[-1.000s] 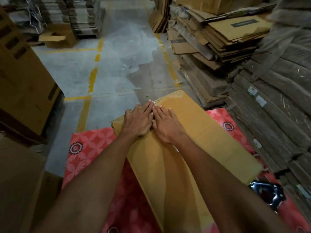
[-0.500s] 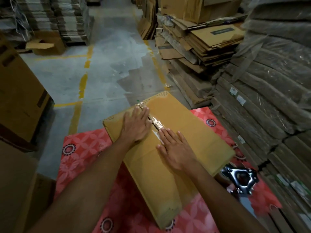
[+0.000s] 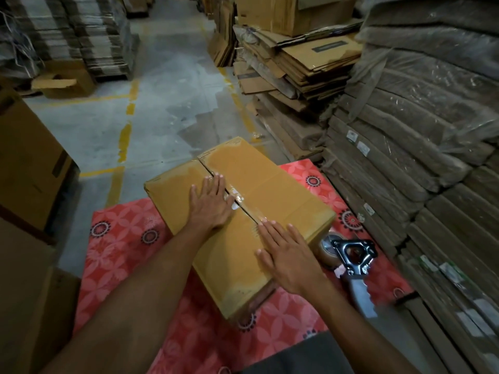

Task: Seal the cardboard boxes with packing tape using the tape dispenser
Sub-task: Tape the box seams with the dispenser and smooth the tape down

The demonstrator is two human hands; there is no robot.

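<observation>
Box [image 3: 272,190]: lies closed on the red mat [image 3: 121,238] on the floor, with shiny tape [image 3: 240,199] along its centre seam.
Left hand [image 3: 210,205]: open, flat beside the seam, gripping nothing.
Right hand [image 3: 287,255]: open, flat on the near flap.
Tape dispenser [image 3: 351,259]: lies on the mat just right of the box.
Handling: the box looks light and stiff, though its flaps likely give under pressure; best held at its side edges.

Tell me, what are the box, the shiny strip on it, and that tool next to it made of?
The box looks like brown corrugated cardboard, matte, with creased fold lines. The strip along its seam seems to be clear plastic tape: glossy, wrinkled, catching light. The tape dispenser beside it appears to be shiny metal, bright and reflective; its handle material is hard to tell.
</observation>
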